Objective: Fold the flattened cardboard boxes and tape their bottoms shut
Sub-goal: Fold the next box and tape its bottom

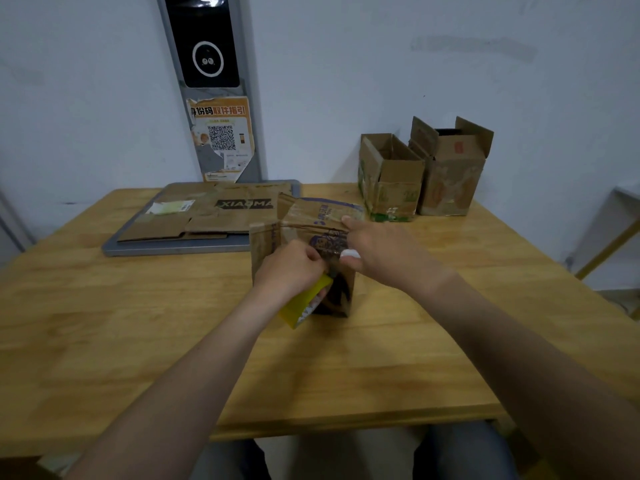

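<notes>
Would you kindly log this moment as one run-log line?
stage: taping box | left hand: grips yellow tape dispenser | right hand: presses box top | upright: two boxes | waiting: flat cardboard

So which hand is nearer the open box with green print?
Right. The right hand presses the middle box just before the green-printed box; the left hand, gripping a yellow tape dispenser, sits farther left.

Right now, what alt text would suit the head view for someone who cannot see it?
Two hands work on a small cardboard box on a wooden table: the left hand grips a yellow tool against it, the right hand presses its top. Behind lie flat cardboard on a grey tray and two folded boxes.
</notes>
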Tool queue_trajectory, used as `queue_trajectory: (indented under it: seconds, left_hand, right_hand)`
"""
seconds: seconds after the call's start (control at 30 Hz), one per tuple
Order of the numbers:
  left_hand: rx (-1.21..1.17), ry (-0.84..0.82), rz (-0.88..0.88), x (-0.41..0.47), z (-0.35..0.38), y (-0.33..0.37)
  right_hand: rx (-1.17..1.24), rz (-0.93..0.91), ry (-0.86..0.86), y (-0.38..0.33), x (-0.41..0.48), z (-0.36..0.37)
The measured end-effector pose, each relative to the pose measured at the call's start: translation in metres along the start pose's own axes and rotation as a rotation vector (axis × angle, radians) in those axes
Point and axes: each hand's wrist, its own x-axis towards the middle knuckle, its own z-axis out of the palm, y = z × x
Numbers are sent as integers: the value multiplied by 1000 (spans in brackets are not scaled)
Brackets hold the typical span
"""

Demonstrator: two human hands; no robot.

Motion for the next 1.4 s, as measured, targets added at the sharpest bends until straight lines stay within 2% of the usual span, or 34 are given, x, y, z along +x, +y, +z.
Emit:
queue_trajectory:
  seconds: [0.1,0.2,0.27,0.33,0.4,0.43,0.47,0.53,0.57,0.7,0.77,0.87,0.93,1.0,1.07,1.17,1.27,1.4]
  left_hand:
    - [22,-55,-45,-3,3,-13]
    - [-7,-45,-56,-8,8,-19]
    - [-36,-3,-64,-12,9,-20]
    - [-82,15,-74,-15,9,-22]
    - [-140,27,-87,-19,8,-27]
    - [-166,32,-90,-21,8,-28]
    - [-186,30,-93,-23,7,-29]
    - [-234,-9,-102,-26,7,-29]
    - [-264,-36,-107,-27,7,-29]
    - [-410,-65,-154,-32,5,-26]
    - [-491,-54,-174,-35,4,-25]
    - [-565,12,-217,-37,3,-23]
    - [-633,41,-258,-38,3,-21]
    - [-744,65,-282,-36,6,-18]
    - [-886,93,-308,-33,11,-17]
    - [-1076,114,-333,-29,17,-18]
    - [-1131,149,-333,-26,21,-18]
    - [-1171,169,-319,-20,26,-13]
  right_hand:
    - [61,-51,-63,7,-7,6]
    - [361,-8,-6,5,-15,20]
    - [599,35,143,-1,-25,31]
    - [768,126,397,-6,-39,46]
    - [757,313,563,-4,-52,63]
    - [698,409,504,0,-59,73]
    - [609,486,341,3,-65,83]
    - [418,532,-38,5,-75,100]
    - [396,522,-136,5,-79,105]
    - [477,528,-260,9,-76,102]
    - [469,533,-220,15,-65,92]
    - [655,442,185,18,-43,71]
    - [860,324,346,16,-23,58]
    - [892,222,318,14,-2,54]
    - [814,182,249,8,13,61]
    - [801,185,344,-1,23,81]
    - [818,166,410,-2,27,91]
    - [827,161,337,1,25,84]
